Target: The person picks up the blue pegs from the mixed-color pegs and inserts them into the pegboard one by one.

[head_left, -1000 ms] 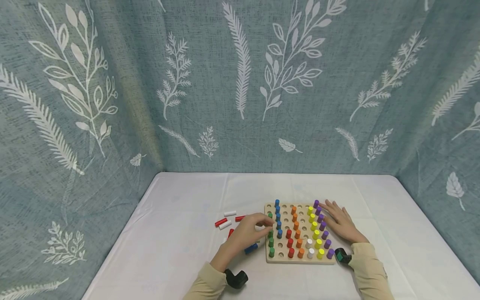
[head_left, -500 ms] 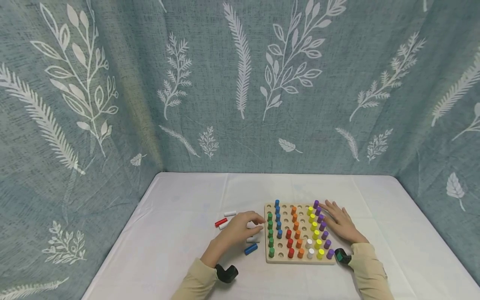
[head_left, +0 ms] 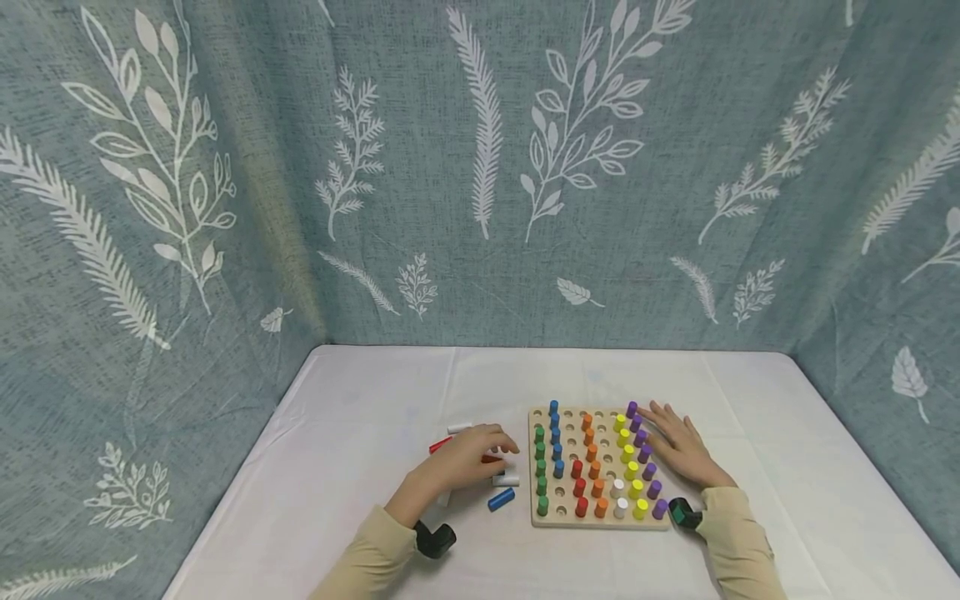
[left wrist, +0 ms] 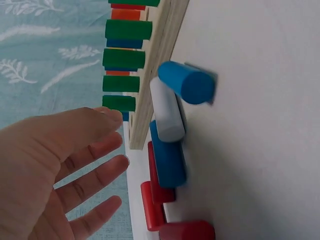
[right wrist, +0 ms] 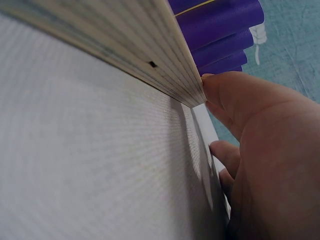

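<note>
My left hand (head_left: 468, 457) hovers palm down over loose pegs left of the pegboard, its fingers loosely bent around nothing. In the left wrist view the thumb and fingers (left wrist: 95, 172) are spread apart, above the table. Beneath and beside them lie a white peg (left wrist: 167, 110), blue pegs (left wrist: 192, 84) and red pegs (left wrist: 152, 205). The wooden pegboard (head_left: 562, 522) bears upright columns of coloured pegs, with green pegs (head_left: 542, 468) nearest this hand. My right hand (head_left: 681, 446) lies with straight fingers along the board's right side, thumb at its edge beside the purple pegs (head_left: 646, 453).
Several holes between the peg columns are unfilled. A blue peg (head_left: 501, 499) lies near the board's left front, with a white peg (head_left: 461, 428) farther back. White cloth covers the table (head_left: 337, 467); a leaf-patterned curtain (head_left: 495, 167) hangs behind it.
My left hand has drawn back leftward from the green column to above the loose pegs, uncovering the green pegs. My right hand has stayed at the board's side.
</note>
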A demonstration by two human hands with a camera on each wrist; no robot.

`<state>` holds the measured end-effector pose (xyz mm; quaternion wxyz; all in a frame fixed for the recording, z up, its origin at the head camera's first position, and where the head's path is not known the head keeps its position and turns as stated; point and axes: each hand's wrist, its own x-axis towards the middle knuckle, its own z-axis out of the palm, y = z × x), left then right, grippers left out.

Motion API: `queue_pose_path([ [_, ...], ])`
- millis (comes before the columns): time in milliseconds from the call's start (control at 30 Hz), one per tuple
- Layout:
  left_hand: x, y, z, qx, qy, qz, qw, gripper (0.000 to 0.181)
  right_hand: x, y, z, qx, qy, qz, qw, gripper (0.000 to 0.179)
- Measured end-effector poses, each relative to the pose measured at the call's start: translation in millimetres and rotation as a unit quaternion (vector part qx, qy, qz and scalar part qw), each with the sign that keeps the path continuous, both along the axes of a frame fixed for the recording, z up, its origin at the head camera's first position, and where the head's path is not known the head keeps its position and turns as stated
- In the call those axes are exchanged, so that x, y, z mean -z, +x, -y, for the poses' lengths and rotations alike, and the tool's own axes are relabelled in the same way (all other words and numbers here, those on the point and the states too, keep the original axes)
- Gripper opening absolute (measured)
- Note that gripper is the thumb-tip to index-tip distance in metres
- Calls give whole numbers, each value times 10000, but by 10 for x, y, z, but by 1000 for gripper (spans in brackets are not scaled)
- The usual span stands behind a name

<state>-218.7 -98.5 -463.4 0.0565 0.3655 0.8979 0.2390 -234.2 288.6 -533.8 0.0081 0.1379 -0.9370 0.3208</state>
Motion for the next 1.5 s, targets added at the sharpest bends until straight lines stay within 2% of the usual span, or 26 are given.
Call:
queue_pose_path([
  [267, -20, 7, 70, 109, -334, -211, 9992, 20, -2, 12, 6, 7, -53, -140, 9999, 50],
  [767, -26, 16, 119, 342, -592, -542, 9962, 22, 5, -19, -1, 64, 24, -12, 10000, 52],
  [1000, 27, 14, 110, 227, -815, -586, 9947, 21, 7, -41, -9, 21, 5, -9, 10000, 51],
  [1233, 43, 26, 106, 207, -856, -850, 9925, 21, -4, -46, -4, 33, 23, 18, 10000, 52],
  [1400, 56, 22, 102, 293, -675, -767, 9943, 22, -10, -36, 1, 18, 8, -2, 10000, 51],
  [1500, 65, 23, 102, 222, -639, -621, 9958, 23, -11, -30, 6, 22, -11, -4, 10000, 51],
])
